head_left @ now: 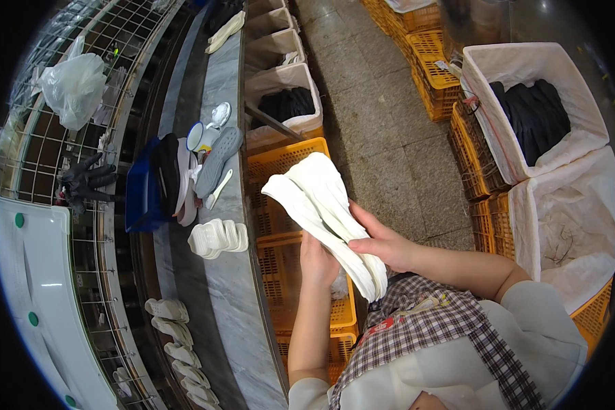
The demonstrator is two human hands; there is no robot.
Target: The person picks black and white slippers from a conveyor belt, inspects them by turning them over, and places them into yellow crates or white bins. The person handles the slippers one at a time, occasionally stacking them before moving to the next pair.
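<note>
Between my two hands is a bundle of long white shoe soles (pixel 321 205), pressed together in two rows and held at a slant over the yellow crates. My left hand (pixel 318 262) is closed around the bundle's near left side, its fingers partly hidden behind the soles. From the right, my right hand (pixel 381 239) grips the other side, thumb lying on top and fingers wrapped round the edge. On the bench to the left lies a row of small white soles (pixel 217 238), and a grey sole (pixel 219 160) rests beyond it.
A marble-topped bench (pixel 232 301) runs along my left, bearing a white brush (pixel 219 190), an enamel mug (pixel 199 137) and a blue bin (pixel 143 191). Yellow crates (pixel 294 152) stand beside it. White-lined crates (pixel 570 75), one with dark pieces, are stacked at right.
</note>
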